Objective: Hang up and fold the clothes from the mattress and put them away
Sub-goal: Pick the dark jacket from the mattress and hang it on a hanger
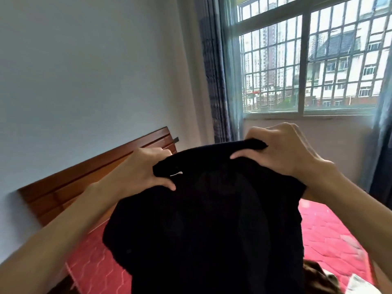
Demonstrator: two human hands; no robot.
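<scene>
black garment: is hanging in the air, held up by its top edge over the mattress, filling the view from the centre down to 6 o'clock; a small pale tag is showing near the upper hem.
left hand: is gripping the hem's end at 9 o'clock of the garment, thumb pressing on the near face, fingers curling behind the cloth.
right hand: is clutching the hem's other end at 1 o'clock, thumb lying on the near side, fingers wrapping over the rolled edge.
mattress: red and quilted, is showing below the garment at 4 and 7 o'clock.
other clothes: brown and white pieces are lying on the mattress at 5 o'clock, partly hidden by the garment.
headboard: wooden, is standing against the wall at 9 o'clock.
window: barred, is showing buildings at 1 o'clock.
curtain: is hanging at 12 o'clock, just beside the window.
</scene>
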